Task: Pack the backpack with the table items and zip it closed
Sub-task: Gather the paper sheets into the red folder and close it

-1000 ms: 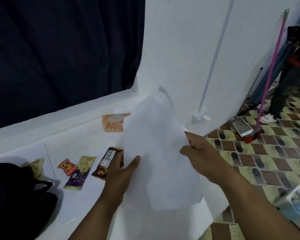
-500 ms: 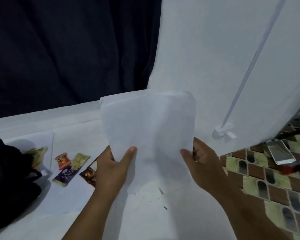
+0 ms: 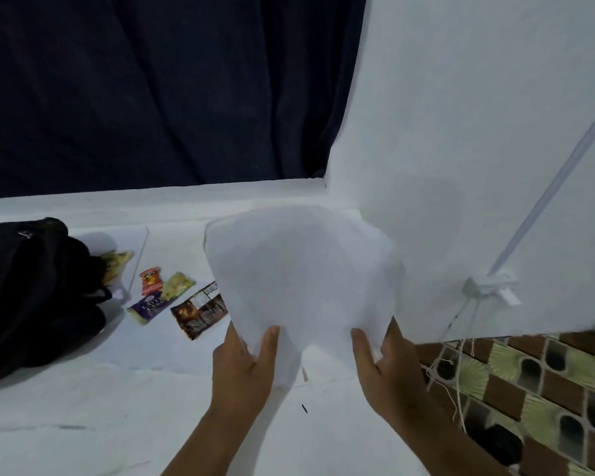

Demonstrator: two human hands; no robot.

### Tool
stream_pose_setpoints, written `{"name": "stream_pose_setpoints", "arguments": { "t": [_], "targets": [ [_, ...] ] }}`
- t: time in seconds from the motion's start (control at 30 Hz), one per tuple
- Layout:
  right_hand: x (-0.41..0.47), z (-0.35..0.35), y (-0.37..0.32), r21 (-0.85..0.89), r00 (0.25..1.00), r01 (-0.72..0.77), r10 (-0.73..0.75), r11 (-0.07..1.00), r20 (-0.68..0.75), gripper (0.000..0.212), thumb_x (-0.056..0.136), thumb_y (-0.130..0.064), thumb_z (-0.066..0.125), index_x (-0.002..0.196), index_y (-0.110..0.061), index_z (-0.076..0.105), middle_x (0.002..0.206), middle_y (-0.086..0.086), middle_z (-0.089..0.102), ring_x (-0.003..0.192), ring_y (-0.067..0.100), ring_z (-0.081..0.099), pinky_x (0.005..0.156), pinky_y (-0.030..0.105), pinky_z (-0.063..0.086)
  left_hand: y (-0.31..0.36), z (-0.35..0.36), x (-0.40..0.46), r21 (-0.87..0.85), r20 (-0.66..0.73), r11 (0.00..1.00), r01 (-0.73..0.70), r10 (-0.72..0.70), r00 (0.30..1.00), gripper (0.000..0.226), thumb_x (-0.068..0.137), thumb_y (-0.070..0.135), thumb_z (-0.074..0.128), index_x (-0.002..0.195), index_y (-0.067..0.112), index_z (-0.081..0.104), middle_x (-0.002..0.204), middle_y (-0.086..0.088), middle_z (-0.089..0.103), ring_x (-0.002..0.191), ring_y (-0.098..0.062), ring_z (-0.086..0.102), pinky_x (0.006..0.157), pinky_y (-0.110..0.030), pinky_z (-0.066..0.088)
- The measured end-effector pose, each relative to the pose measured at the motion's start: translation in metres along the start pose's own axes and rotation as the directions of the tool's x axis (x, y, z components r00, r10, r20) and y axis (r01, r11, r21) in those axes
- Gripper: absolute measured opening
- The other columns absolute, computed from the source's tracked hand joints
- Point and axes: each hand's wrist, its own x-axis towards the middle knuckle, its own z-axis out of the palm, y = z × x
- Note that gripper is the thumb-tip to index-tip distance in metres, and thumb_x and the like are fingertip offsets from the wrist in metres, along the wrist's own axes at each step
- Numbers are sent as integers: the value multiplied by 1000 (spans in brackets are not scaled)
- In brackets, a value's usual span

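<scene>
A white sheet of paper (image 3: 303,280) is held up over the white table (image 3: 117,389), bowed between both hands. My left hand (image 3: 246,365) pinches its lower left edge and my right hand (image 3: 383,365) pinches its lower right edge. The black backpack (image 3: 31,297) lies at the table's left side. Beside it rest snack packets: a yellow one (image 3: 117,266) partly under the bag, a small red one (image 3: 151,280), a purple and yellow one (image 3: 162,300), and a brown one (image 3: 198,312) partly hidden by the paper.
A dark curtain (image 3: 152,91) hangs behind the table. A white wall (image 3: 478,132) with a cable conduit and clip (image 3: 488,290) rises at the right. Patterned floor tiles (image 3: 529,389) show beyond the table's right edge.
The view has swung left, bringing more of the backpack into sight. Both hands have turned the sheet and slid to its lower edge; it now bows toward the far side.
</scene>
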Motion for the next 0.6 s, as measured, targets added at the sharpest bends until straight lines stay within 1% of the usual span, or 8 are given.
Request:
{"name": "stream_pose_setpoints", "arguments": {
  "t": [0.1, 0.17, 0.27, 0.37, 0.4, 0.47, 0.53, 0.6],
  "targets": [
    [9, -9, -7, 9, 998, 54, -54, 998, -41, 34, 95, -7, 60, 124, -22, 49, 87, -30, 55, 80, -27, 56, 67, -6, 39, 6, -3, 6, -58, -43, 998, -27, 24, 999, 17, 87, 26, 73, 103, 21, 70, 76, 33, 66, 80, 22, 61, 65, 0, 45],
    [9, -9, -7, 46, 998, 35, -33, 998, -46, 37, 96, -9, 59, 121, -30, 45, 97, -31, 56, 85, -29, 54, 69, -6, 39, 5, 0, 9, -51, -63, 998, -22, 18, 998, 22, 87, 33, 71, 105, 20, 70, 81, 28, 68, 79, 19, 63, 64, -1, 46],
    [1, -2, 10, 28, 1000, 3, -3, 1000, 8, 35, 97, -11, 58, 126, -28, 47, 104, -28, 61, 94, -23, 58, 76, -4, 40, -9, 11, 1, -3, -28, 999, 40, -40, 999, 29, 94, 26, 67, 121, 25, 59, 91, 26, 66, 80, 14, 62, 64, -3, 46],
    [-5, -6, 23, -11, 998, -22, 22, 1000, 58, 30, 97, -10, 60, 121, -26, 50, 74, -34, 62, 77, -16, 60, 68, -1, 41, -19, 17, -11, -14, 9, 997, 72, -72, 997, 30, 96, 13, 62, 121, 28, 54, 88, 29, 69, 85, 7, 65, 65, -5, 46],
    [-3, -10, 24, -15, 998, -7, 8, 1000, 57, 28, 97, -11, 60, 118, -26, 50, 75, -33, 63, 77, -14, 61, 68, 1, 42, -19, 17, -11, -25, 19, 997, 68, -68, 998, 33, 97, 9, 61, 122, 29, 52, 92, 35, 67, 88, 10, 64, 67, -4, 46],
    [3, -14, 25, 6, 999, 22, -22, 1000, 26, 25, 97, -14, 60, 114, -28, 50, 88, -23, 68, 87, -10, 64, 73, 3, 46, -12, 15, -9, -47, 32, 998, 38, -36, 999, 40, 97, 3, 59, 127, 28, 50, 99, 44, 62, 94, 17, 60, 72, 0, 43],
    [9, -13, 28, -3, 1000, 20, -20, 1000, 7, 19, 97, -19, 59, 113, -26, 50, 86, -9, 70, 81, 2, 66, 69, 11, 50, -5, 13, -5, -53, 41, 999, 6, -4, 999, 45, 97, 2, 56, 131, 30, 47, 105, 47, 60, 100, 19, 58, 76, 1, 42],
    [10, -9, 34, -29, 998, -18, 20, 999, 58, 20, 99, -25, 55, 115, -31, 44, 84, 0, 68, 77, 13, 65, 67, 22, 53, -5, 16, -2, -52, 70, 999, 14, -11, 998, 47, 99, 2, 54, 128, 37, 46, 105, 46, 61, 99, 18, 60, 76, 0, 43]
  ]
}}
